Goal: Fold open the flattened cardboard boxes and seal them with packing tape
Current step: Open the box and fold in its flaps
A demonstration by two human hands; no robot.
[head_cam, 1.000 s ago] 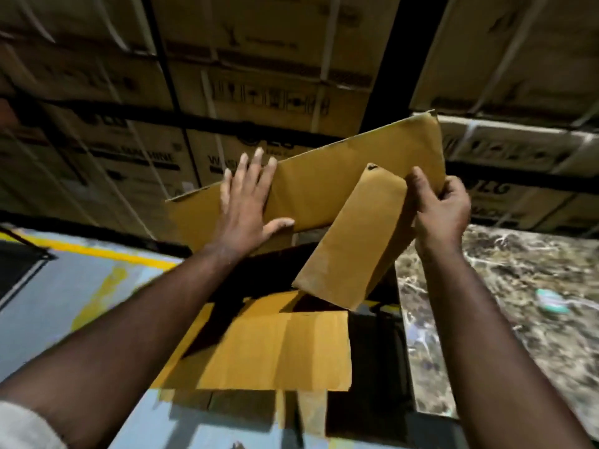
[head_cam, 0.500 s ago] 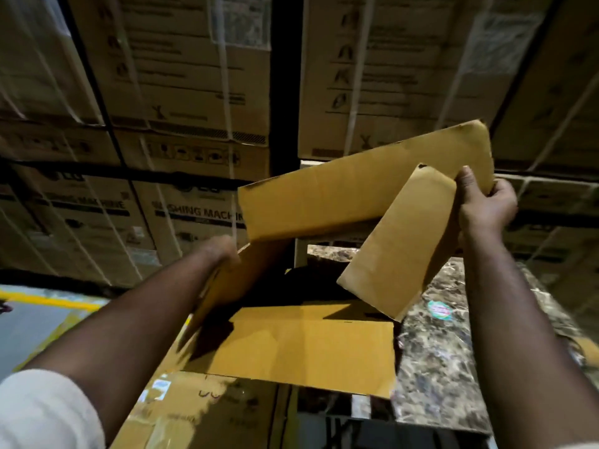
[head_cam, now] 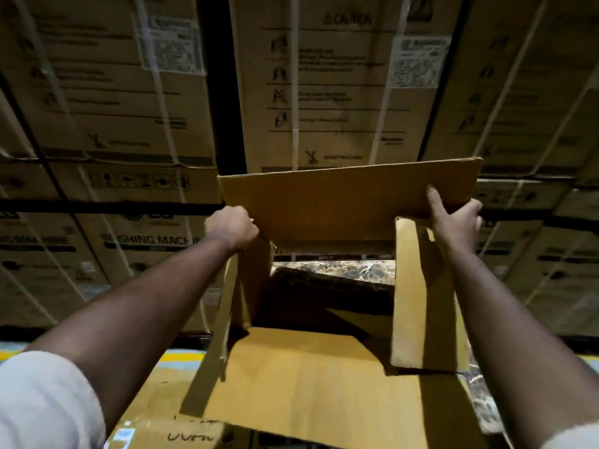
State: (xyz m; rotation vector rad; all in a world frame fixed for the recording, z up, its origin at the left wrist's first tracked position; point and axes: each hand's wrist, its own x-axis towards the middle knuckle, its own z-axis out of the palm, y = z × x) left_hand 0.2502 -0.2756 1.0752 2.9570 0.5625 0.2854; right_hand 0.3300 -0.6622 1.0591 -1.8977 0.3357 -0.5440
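At box top | left hand fisted on cardboard box | right hand pinching flap

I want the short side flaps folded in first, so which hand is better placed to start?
Probably right: the right hand pinches the brown cardboard box's far flap directly above the hanging right side flap.

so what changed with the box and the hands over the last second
The left hand, flat on the far flap a second ago, now grips the box's left corner. The cardboard box has opened from skewed to squarer, and the right side flap has swung from slanting across the opening to hanging by the right wall. The right hand still grips the far flap's right end.
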